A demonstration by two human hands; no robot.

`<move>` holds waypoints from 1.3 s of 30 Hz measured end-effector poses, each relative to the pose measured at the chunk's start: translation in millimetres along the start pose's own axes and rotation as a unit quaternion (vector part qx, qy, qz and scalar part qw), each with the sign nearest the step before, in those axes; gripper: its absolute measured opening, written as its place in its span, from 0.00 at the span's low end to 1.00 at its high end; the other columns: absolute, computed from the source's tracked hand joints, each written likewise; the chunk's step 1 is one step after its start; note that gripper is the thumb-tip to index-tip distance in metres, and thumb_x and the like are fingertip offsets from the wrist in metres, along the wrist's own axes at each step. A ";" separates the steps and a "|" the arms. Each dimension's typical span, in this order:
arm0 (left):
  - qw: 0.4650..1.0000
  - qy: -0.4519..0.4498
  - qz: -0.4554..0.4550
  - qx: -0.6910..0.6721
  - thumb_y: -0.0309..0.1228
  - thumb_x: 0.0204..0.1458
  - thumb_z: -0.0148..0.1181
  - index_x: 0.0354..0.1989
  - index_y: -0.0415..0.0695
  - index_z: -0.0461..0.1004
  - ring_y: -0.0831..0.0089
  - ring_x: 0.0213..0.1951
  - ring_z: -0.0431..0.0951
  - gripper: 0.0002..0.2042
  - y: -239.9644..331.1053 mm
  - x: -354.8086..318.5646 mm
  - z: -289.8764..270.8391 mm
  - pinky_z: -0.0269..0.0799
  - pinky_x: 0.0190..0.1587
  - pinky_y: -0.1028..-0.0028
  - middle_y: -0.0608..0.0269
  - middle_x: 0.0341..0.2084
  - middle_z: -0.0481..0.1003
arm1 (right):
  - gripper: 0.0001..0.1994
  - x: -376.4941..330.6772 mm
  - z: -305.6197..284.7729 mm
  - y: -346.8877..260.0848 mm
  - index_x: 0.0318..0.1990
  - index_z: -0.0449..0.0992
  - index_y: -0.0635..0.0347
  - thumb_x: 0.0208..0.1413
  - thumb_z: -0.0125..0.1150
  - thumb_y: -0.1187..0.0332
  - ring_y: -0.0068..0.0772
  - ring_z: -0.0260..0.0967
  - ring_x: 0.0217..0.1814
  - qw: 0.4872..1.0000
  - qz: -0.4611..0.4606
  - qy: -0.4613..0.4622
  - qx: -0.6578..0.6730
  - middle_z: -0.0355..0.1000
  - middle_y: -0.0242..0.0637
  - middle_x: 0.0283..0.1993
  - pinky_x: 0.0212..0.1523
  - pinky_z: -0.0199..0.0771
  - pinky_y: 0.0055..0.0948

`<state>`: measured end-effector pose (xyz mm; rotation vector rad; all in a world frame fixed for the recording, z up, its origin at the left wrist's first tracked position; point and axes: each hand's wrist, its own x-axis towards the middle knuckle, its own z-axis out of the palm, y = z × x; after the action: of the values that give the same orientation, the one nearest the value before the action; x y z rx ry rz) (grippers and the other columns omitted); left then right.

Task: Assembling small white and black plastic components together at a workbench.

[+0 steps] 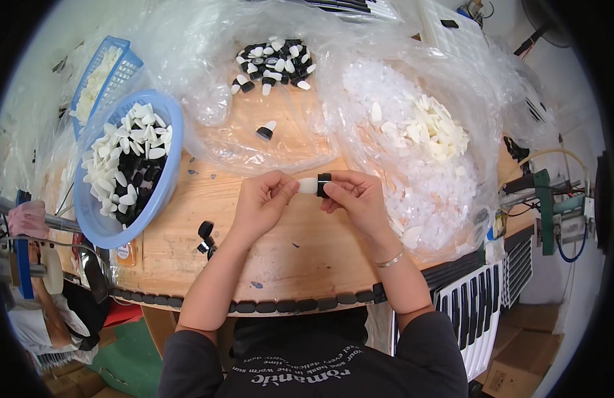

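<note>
My left hand (264,199) pinches one end of a flat white oval piece (307,186) between thumb and fingers, over the middle of the wooden table. My right hand (360,199) grips a short black cap (323,185) with the white piece's other end against it. How deep the white piece sits in the cap I cannot tell. Beyond my hands, a black cap with a white piece standing out of it (266,131) lies alone on a transparent plastic sheet. A heap of similar joined pieces (275,63) lies farther back.
A blue basin (172,182) at left holds white pieces and black caps; a blue basket (124,61) stands behind it. Cream pieces (434,129) lie on plastic bags at right. Black caps (205,231) sit near my left forearm. Another person's arm (51,318) shows at far left.
</note>
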<state>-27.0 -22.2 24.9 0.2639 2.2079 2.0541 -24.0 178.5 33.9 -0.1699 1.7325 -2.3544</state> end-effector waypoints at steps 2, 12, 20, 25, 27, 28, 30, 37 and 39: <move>0.999 -0.012 0.012 -0.031 0.27 0.57 0.56 0.29 0.38 0.74 0.87 0.23 0.64 0.07 -0.2 0.0 -1.3 0.59 0.26 0.84 0.74 0.19 0.69 | 0.11 -0.9 3.8 0.5 0.44 0.74 0.71 0.54 0.60 0.76 0.27 0.76 0.28 1.000 -0.028 0.010 -0.005 0.77 0.41 0.32 0.26 0.77 0.22; 0.996 -0.057 -0.043 0.050 0.29 0.58 0.55 0.26 0.38 0.74 0.88 0.20 0.59 0.10 6.8 -3.0 -0.6 0.52 0.22 0.83 0.77 0.15 0.65 | 0.10 -3.9 5.8 -5.2 0.44 0.75 0.69 0.55 0.60 0.76 0.18 0.70 0.24 0.995 0.023 -0.065 -0.068 0.74 0.33 0.26 0.25 0.70 0.17; 0.991 -0.047 0.002 0.127 0.31 0.58 0.55 0.25 0.37 0.72 0.87 0.21 0.59 0.12 8.3 -3.3 0.1 0.55 0.22 0.82 0.78 0.15 0.64 | 0.09 0.0 6.2 0.6 0.40 0.77 0.67 0.57 0.60 0.70 0.16 0.67 0.24 0.996 0.056 -0.052 -0.055 0.73 0.30 0.25 0.24 0.66 0.16; 0.997 -0.060 -0.039 0.025 0.32 0.58 0.55 0.26 0.38 0.74 0.88 0.23 0.61 0.12 9.5 1.4 -6.3 0.56 0.25 0.83 0.77 0.17 0.66 | 0.09 2.2 -1.8 2.6 0.40 0.77 0.68 0.57 0.60 0.70 0.17 0.68 0.24 0.999 0.024 -0.030 -0.026 0.74 0.31 0.27 0.25 0.68 0.17; 0.997 -0.052 -0.050 -0.015 0.32 0.58 0.56 0.26 0.38 0.74 0.89 0.24 0.61 0.11 10.9 1.9 -7.0 0.56 0.26 0.84 0.76 0.18 0.66 | 0.09 3.1 -2.4 2.9 0.41 0.76 0.68 0.57 0.60 0.71 0.17 0.69 0.24 1.000 -0.003 -0.029 0.002 0.74 0.32 0.28 0.26 0.69 0.17; 0.997 -0.051 -0.050 -0.015 0.31 0.58 0.56 0.27 0.38 0.75 0.89 0.23 0.61 0.10 10.0 1.3 -8.3 0.56 0.25 0.84 0.77 0.18 0.66 | 0.09 1.5 0.4 3.2 0.41 0.76 0.68 0.57 0.60 0.72 0.17 0.69 0.24 1.000 0.003 -0.024 -0.007 0.74 0.32 0.28 0.26 0.69 0.17; 0.997 -0.052 -0.049 -0.016 0.30 0.57 0.57 0.27 0.38 0.75 0.89 0.23 0.61 0.09 9.9 0.1 -10.4 0.55 0.25 0.84 0.77 0.18 0.66 | 0.09 -0.6 4.7 4.6 0.41 0.76 0.68 0.56 0.60 0.72 0.17 0.69 0.25 1.000 0.007 -0.018 -0.016 0.74 0.32 0.29 0.26 0.69 0.16; 0.998 -0.006 0.015 0.065 0.25 0.55 0.57 0.27 0.37 0.74 0.89 0.22 0.59 0.07 9.5 -0.3 -13.9 0.54 0.24 0.84 0.77 0.17 0.65 | 0.08 -2.0 1.3 1.0 0.40 0.76 0.68 0.55 0.61 0.73 0.17 0.68 0.22 0.998 0.020 -0.023 -0.051 0.74 0.32 0.27 0.22 0.67 0.17; 0.998 0.007 0.017 0.063 0.25 0.55 0.57 0.26 0.37 0.74 0.89 0.22 0.58 0.07 5.7 1.8 -15.9 0.54 0.24 0.84 0.77 0.17 0.65 | 0.08 -1.6 0.9 0.6 0.40 0.77 0.68 0.55 0.61 0.72 0.17 0.67 0.22 0.997 0.024 -0.022 -0.073 0.74 0.32 0.26 0.22 0.66 0.17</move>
<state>-31.7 -36.9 31.9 0.3024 2.3604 1.9421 -22.3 177.8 33.7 -0.1982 1.8670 -2.1741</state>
